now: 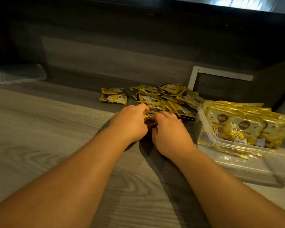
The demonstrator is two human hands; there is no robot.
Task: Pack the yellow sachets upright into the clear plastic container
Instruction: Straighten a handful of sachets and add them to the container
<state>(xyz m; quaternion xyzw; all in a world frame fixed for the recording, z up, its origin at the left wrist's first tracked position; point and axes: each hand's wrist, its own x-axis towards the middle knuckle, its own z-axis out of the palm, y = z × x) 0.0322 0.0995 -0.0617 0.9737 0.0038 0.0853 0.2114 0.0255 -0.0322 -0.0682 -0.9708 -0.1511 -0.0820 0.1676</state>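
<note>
Head view, looking forward and down over a grey wood-grain surface [56, 129]; both bare forearms reach in from the lower edge and meet near the middle. Left hand [130, 122]: fingers curled over the near edge of a loose heap of yellow sachets [164, 99], pinching a sachet whose corner shows between the two hands; how many it holds cannot be told. Right hand [169, 130]: knuckles up, fingers bent down onto the same near edge of the heap, thumb side touching the held sachet [147, 118]; whether it grips or only presses cannot be told. Heap: sachets lying flat and overlapping at mixed angles, some face up, some showing a barcode; it lies just beyond the hands and just left of the container. Two further sachets [113, 95]: lying flat, one overlapping the other, apart from the heap on its left. Clear plastic container [237, 160]: at the right, on the same surface, near the right forearm; a row of sachets [240, 127] stands upright inside it, faces toward the camera, tops above the rim, leaning slightly. Clear plastic lid [21, 74]: lying flat at far left, well apart from everything else. White frame [220, 74]: on the dark vertical panel behind the heap.
</note>
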